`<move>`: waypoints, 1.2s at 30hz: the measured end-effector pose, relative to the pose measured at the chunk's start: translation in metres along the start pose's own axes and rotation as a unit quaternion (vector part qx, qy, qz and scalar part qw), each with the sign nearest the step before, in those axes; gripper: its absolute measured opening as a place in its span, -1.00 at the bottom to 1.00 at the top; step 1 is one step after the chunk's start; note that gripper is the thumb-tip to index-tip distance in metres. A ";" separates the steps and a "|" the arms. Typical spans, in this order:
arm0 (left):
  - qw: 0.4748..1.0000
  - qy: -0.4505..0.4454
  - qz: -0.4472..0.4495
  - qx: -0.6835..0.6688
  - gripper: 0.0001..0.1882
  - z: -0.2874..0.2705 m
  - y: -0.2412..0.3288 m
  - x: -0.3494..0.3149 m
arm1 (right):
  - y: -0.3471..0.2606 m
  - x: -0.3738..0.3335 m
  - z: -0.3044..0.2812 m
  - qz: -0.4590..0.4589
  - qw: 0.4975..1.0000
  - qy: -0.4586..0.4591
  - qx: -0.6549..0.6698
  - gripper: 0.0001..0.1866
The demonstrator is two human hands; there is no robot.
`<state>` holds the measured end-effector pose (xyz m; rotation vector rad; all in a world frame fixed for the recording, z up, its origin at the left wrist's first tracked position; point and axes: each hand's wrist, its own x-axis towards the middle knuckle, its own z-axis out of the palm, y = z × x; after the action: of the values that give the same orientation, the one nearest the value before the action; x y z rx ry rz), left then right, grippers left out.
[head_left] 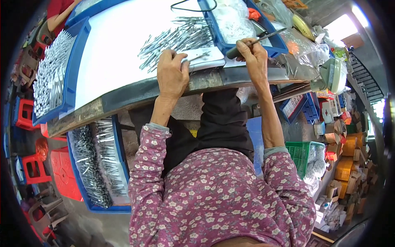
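My left hand (172, 74) is near the table's front edge, thumb and forefinger pinched on a thin metal rod (199, 57) that points right. Under the rod is a flat white block (212, 59). To its right, my right hand (254, 59) is closed around a screwdriver-like tool (233, 52); its dark handle points left and its long thin shaft slants up to the right. Just beyond my left hand, a loose pile of slender metal rods (177, 39) lies on the white tabletop (111, 53).
A blue tray (76, 74) of white slender pieces stands at the left; another blue tray (220, 31) with clear bags is at the right. Below the table edge sits a blue bin (108, 209) of metal parts. A green fan (330, 75) is at the table's right end.
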<state>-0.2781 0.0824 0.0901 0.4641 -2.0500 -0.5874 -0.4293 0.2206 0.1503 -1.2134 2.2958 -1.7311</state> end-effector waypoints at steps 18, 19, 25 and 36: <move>0.996 0.021 -0.063 0.053 -0.92 -0.044 -0.041 -0.003 | 0.075 0.098 0.006 -0.162 0.851 -0.118 -0.485 -0.77; 0.993 0.034 -0.076 0.083 -0.92 -0.054 -0.050 -0.004 | 0.079 0.102 0.005 -0.166 0.847 -0.124 -0.490 -0.78; 0.969 0.037 -0.140 0.202 -0.87 -0.091 -0.104 -0.006 | 0.074 0.103 0.016 -0.144 0.836 -0.154 -0.507 -0.85; 0.890 -0.029 -0.225 0.395 -0.87 -0.097 -0.140 0.005 | 0.090 0.112 0.010 -0.192 0.817 -0.187 -0.510 -0.83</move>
<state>-0.1837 -0.0559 0.0582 1.4405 -2.1874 0.0208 -0.5535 0.1544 0.1194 -1.9909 2.8300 -0.0250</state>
